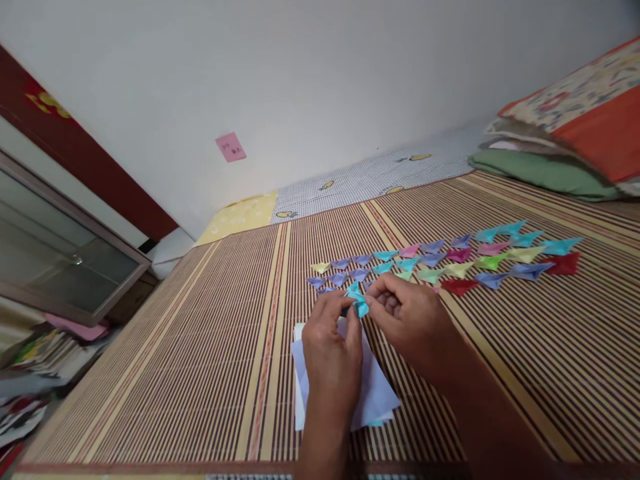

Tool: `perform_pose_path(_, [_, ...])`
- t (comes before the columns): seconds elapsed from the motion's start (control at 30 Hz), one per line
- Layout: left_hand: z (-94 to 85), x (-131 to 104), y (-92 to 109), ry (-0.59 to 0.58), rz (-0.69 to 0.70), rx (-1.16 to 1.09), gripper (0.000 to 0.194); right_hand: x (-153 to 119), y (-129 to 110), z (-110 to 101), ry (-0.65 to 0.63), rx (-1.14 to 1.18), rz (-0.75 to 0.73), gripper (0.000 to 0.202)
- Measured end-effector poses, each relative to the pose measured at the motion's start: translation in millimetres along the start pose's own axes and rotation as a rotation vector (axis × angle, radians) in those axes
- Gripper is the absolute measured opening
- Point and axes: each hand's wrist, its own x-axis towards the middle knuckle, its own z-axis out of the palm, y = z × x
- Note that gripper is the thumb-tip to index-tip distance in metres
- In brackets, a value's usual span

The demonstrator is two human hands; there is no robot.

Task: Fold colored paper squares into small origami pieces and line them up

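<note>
Between my two hands is a turquoise folded paper boat point(359, 301). My left hand point(334, 333) pinches its left side with thumb and fingers. From the right, my right hand point(407, 308) grips its edge between thumb and forefinger, the other fingers curled in. Under my left hand lies a stack of square paper sheets point(377, 390), the top one pale lavender; my wrist and fingers cover part of it. Just beyond my hands, several small folded paper boats point(460, 255) in blue, turquoise, green, yellow, pink and red stand in slanting rows.
A striped bamboo mat point(200, 373) covers the bed. Stacked bedding with an orange pillow point(600, 127) lies at the far right by the white wall point(325, 80). A pink note point(231, 147) is on the wall. At left are a glass-door cabinet point(65, 247) and piled books point(47, 353).
</note>
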Motion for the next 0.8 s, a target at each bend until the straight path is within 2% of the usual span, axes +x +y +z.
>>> perform_pose_path(0.17, [1.7, 0.1, -1.7, -0.050, 0.014, -0.014, 0.023, 0.5, -0.8, -1.9, 0.028, -0.071, -0.019, 0.015])
perform_pose_path(0.3, [0.5, 1.9, -4.0, -0.078, -0.052, -0.078, 0.020, 2.4, -0.9, -2.1, 0.082, -0.101, -0.240, 0.009])
perform_pose_path(0.4, [-0.4, 2.4, -4.9, -0.082, -0.110, -0.129, 0.017, 2.6, -1.6, -1.2, 0.050, -0.126, -0.362, 0.013])
perform_pose_path(0.8, [-4.3, 2.4, 0.0, -0.113, -0.176, -0.215, 0.022, -0.2, -4.8, 1.6, 0.002, -0.238, -0.418, 0.012])
